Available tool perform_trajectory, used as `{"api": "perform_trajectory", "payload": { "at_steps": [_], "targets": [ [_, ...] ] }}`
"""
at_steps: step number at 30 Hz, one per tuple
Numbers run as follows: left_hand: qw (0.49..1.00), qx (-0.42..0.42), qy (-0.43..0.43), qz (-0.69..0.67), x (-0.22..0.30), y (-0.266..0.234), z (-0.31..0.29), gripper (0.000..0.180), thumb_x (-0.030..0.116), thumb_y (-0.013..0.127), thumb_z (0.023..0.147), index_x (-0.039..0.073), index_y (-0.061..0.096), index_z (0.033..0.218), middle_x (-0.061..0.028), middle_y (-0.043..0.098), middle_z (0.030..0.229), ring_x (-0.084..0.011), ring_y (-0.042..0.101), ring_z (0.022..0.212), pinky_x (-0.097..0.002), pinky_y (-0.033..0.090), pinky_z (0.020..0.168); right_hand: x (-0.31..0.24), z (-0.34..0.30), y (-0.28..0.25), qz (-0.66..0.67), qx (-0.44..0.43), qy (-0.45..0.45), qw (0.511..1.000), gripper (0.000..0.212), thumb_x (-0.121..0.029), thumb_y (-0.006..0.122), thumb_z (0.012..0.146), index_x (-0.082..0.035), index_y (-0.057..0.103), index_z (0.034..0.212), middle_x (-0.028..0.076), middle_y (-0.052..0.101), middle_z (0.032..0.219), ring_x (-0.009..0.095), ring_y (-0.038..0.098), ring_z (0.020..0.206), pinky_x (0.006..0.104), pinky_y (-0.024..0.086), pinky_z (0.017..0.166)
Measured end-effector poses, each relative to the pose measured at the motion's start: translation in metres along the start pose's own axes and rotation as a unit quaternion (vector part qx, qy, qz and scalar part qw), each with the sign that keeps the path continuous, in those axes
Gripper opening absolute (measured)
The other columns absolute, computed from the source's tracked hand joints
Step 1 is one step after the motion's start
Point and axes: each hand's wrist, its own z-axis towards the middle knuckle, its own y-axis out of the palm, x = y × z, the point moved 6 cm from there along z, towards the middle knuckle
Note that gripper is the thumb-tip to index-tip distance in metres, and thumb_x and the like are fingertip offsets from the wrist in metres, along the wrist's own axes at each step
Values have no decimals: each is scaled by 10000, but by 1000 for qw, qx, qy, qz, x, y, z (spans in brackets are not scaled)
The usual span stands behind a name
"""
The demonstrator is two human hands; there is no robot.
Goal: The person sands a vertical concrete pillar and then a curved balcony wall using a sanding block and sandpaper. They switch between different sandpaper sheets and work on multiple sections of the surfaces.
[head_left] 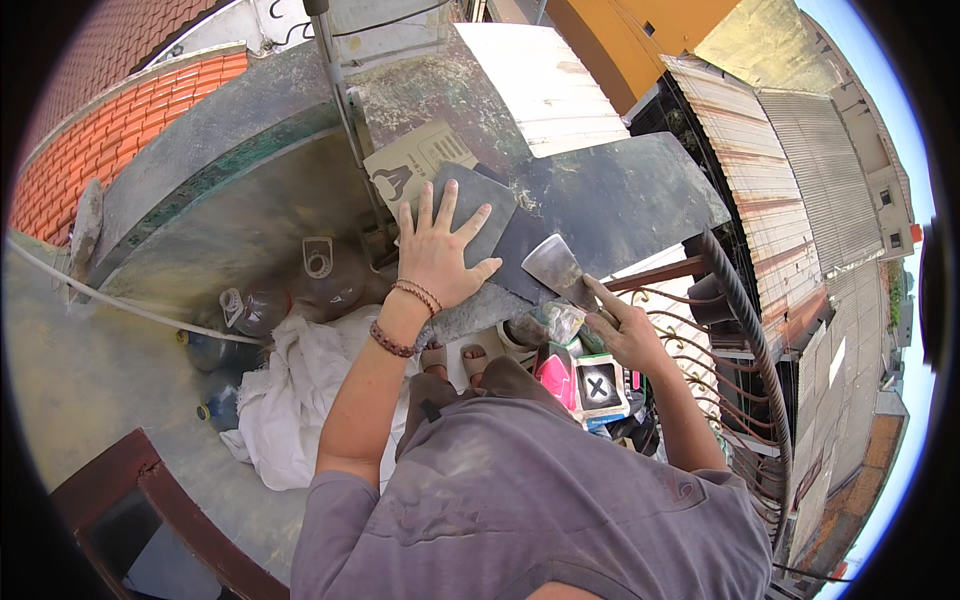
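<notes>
My left hand (440,250) lies with its fingers spread on a dark grey sheet that looks like sandpaper (490,200). Beneath it, a brown sheet with dark printing (440,143) sticks out on the far side, and a darker sheet (517,258) shows toward the right. All of them rest on a worn concrete ledge (625,200). In my right hand (635,335) is a putty knife (555,266), gripped by its handle. Its wide metal blade points up and left, close to the dark sheet's edge. Whether the blade touches the ledge I cannot tell.
A curled metal railing (748,335) runs down the right, above corrugated roofs (745,170). A pole (340,110) stands behind the sheets. Below left are large clear jugs (335,285) and white cloth (300,400). Mixed packages (600,385) lie below my right hand.
</notes>
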Motion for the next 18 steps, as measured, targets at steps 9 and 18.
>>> {"api": "perform_trajectory", "payload": {
  "at_steps": [9, 18],
  "targets": [
    [996, 19, -15, -83, -10, 2, 1, 548, 518, 582, 921, 290, 572, 1419, -176, 294, 1610, -413, 200, 1493, -542, 159, 1195, -25, 9, 16, -110, 76, -70, 989, 470, -199, 565, 975, -162, 527, 1442, 221, 690, 869, 389, 671, 811, 467, 511, 726],
    [999, -4, 4, -51, -4, -11, 39, 471, 426, 660, 897, 222, 641, 1321, -193, 446, 1488, -390, 380, 1376, -550, 269, 1141, -49, 5, 48, -112, 55, -32, 992, 477, -130, 568, 969, -138, 514, 1443, 244, 690, 1066, 432, 677, 841, 443, 543, 772]
  ]
}}
